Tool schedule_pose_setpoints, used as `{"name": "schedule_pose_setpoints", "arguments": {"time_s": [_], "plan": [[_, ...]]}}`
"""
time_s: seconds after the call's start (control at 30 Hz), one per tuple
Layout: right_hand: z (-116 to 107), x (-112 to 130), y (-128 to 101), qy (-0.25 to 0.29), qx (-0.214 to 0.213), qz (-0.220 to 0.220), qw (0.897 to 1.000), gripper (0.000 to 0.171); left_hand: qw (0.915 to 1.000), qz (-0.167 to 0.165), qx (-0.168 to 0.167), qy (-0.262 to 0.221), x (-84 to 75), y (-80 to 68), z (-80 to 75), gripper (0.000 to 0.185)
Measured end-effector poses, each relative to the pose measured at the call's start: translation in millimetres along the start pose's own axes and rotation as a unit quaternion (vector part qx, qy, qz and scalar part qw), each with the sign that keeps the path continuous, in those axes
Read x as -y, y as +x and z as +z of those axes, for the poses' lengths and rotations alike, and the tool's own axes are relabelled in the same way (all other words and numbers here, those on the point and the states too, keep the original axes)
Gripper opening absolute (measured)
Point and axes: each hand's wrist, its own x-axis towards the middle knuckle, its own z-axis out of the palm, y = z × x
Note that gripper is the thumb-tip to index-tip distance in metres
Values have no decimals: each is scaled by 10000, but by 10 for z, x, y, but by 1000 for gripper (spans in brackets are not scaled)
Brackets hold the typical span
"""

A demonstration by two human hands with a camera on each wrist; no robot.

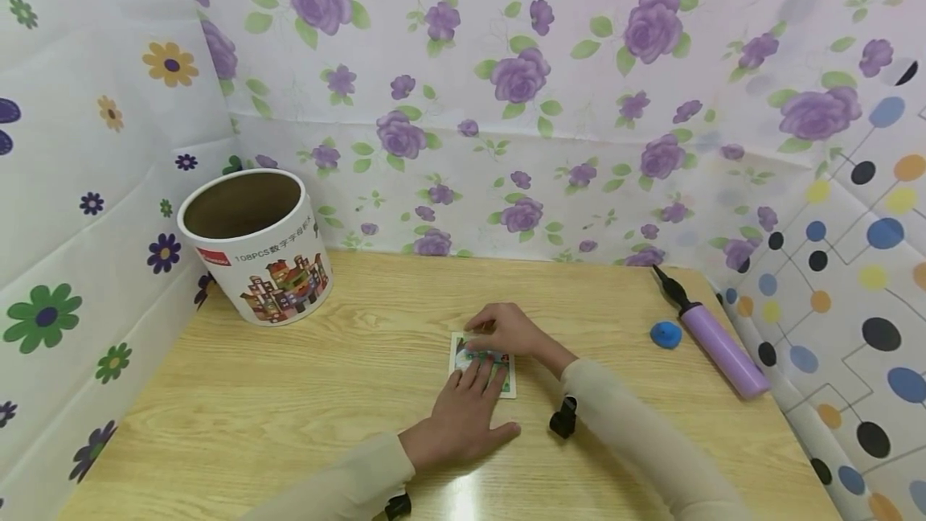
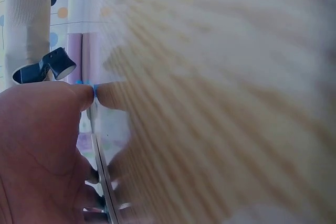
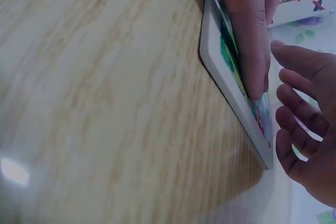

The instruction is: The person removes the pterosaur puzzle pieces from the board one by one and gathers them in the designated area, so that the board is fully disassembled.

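A small picture card (image 1: 509, 381) with a white rim lies flat in the middle of the wooden table (image 1: 289, 400). My left hand (image 1: 466, 416) rests on its near half with straight fingers pressing down. My right hand (image 1: 506, 330) sits over the card's far edge, fingers loosely bent and touching it. In the right wrist view the card (image 3: 220, 72) shows edge-on with one finger (image 3: 247, 35) lying flat on its picture, and a hand with spread fingers (image 3: 307, 135) beside it. In the left wrist view my palm (image 2: 37, 150) fills the corner next to the card's edge (image 2: 103, 177).
A round cardboard tub (image 1: 253, 244) with an open top stands at the back left. A purple hand pump (image 1: 719, 348) and a small blue object (image 1: 665, 334) lie at the right. Flowered sheets wall the table on three sides.
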Motion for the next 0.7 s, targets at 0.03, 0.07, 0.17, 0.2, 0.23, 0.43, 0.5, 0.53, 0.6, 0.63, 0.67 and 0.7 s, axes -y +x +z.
{"name": "schedule_pose_setpoints", "arguments": {"time_s": [0.03, 0.07, 0.17, 0.2, 0.23, 0.43, 0.5, 0.53, 0.6, 0.63, 0.67, 0.7], "plan": [[10, -2, 6, -17, 11, 26, 10000, 35, 10000, 10, 8, 17, 0, -1, 2, 90], [19, -6, 13, -40, 12, 32, 10000, 35, 10000, 14, 13, 22, 0, -1, 4, 89], [42, -3, 30, -89, 51, 125, 9999, 35, 9999, -29, 71, 73, -9, -5, -4, 90], [52, -3, 37, -129, 63, 153, 9998, 35, 9999, -41, 88, 97, -11, -4, -2, 90], [57, 2, 41, -148, 76, 184, 9997, 35, 9999, -54, 97, 129, -14, -2, -2, 90], [80, 33, 56, -282, 126, 329, 9990, 32, 9995, -53, 44, 294, -18, 7, 8, 91], [89, 29, 59, -320, 121, 354, 9988, 32, 9995, -51, 21, 300, -16, 8, 15, 91], [92, 31, 59, -339, 118, 368, 9987, 32, 9995, -50, 10, 321, -15, 8, 16, 90], [97, 41, 60, -339, 97, 380, 9987, 31, 9994, -46, -12, 333, -13, 7, 17, 90], [99, 45, 59, -335, 88, 372, 9987, 30, 9994, -44, -17, 342, -13, 5, 16, 90], [102, 49, 59, -334, 81, 362, 9988, 29, 9994, -38, -26, 353, -12, 4, 14, 90], [104, 58, 59, -339, 79, 364, 9987, 28, 9993, -36, -29, 359, -11, 4, 12, 90]]}}
